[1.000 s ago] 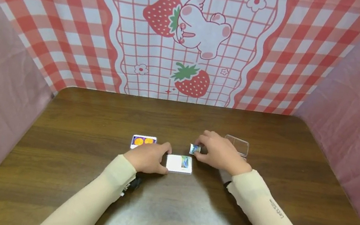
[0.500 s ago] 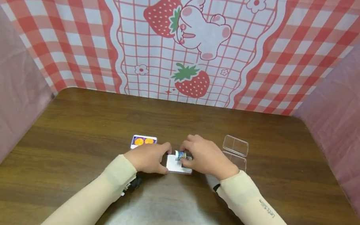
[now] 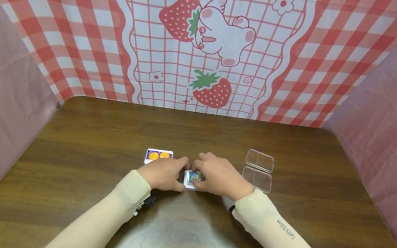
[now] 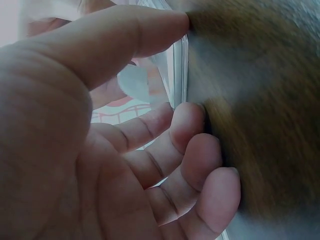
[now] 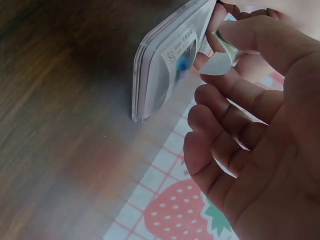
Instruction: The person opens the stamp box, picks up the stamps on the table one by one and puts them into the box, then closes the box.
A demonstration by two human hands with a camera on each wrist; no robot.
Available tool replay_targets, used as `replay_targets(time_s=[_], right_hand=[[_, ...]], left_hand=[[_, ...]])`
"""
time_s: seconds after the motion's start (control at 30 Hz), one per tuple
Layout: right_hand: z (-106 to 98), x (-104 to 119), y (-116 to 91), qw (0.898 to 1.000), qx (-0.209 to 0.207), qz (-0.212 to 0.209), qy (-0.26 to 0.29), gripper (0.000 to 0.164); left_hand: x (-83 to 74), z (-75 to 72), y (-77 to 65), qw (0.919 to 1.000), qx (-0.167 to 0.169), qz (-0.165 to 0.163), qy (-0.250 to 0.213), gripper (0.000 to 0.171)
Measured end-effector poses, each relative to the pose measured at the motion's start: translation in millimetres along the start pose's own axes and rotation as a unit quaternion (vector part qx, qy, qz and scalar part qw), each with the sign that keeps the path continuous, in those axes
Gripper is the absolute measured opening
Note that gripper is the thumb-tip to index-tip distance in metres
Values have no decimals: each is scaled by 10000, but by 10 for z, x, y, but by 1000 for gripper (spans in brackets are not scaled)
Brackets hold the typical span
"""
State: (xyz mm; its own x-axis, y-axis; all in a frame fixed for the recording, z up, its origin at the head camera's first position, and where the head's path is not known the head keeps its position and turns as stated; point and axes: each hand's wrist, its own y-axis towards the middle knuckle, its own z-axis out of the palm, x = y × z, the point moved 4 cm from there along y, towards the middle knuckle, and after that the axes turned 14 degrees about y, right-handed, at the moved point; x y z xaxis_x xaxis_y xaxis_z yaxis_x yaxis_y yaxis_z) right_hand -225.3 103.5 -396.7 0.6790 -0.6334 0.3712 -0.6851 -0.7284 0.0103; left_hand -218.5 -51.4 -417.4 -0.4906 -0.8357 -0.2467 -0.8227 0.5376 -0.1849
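A flat clear plastic case with a white insert (image 3: 190,187) lies on the wooden table between my hands. My left hand (image 3: 162,174) holds its left end, thumb at the near corner and fingers at the far one. A postage stamp with a perforated edge (image 5: 181,59) lies on the case in the right wrist view; in the head view my right hand hides it. Thumb and fingers of my right hand (image 3: 222,177) pinch a second stamp (image 5: 218,64), which curls, its pale back showing. This held stamp overlaps the left part of the case in the head view.
A card with orange rounds on purple (image 3: 158,155) lies behind my left hand, partly covered by it. Right of my right hand lie two clear plastic frames (image 3: 260,160), one behind the other. A strawberry-print cloth (image 3: 216,56) hangs behind the table.
My right hand has carried the pinched stamp left and toward me, from beside the case to over it. The clear frames have come into fuller view. My left hand has stayed in place.
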Motion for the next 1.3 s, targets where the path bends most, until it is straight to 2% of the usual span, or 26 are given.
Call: replay_targets(time_s=[0.27,0.57,1.0,1.3], right_hand=[[31,20,7,9998,139,71,-99,28],[41,32,-8,9997,91,-69,-200,32],[52,74,33,9996,199,-45,-174,29],[92,69,64,9996,210,-203,-66,27]], left_hand=[[1,3,-2,10000,-6,-9,7,48],[1,-2,0,10000,-26,30,39,49],[7,2,-2,10000,60,58,52,50],[4,0,2,9999,121,50,7,48]])
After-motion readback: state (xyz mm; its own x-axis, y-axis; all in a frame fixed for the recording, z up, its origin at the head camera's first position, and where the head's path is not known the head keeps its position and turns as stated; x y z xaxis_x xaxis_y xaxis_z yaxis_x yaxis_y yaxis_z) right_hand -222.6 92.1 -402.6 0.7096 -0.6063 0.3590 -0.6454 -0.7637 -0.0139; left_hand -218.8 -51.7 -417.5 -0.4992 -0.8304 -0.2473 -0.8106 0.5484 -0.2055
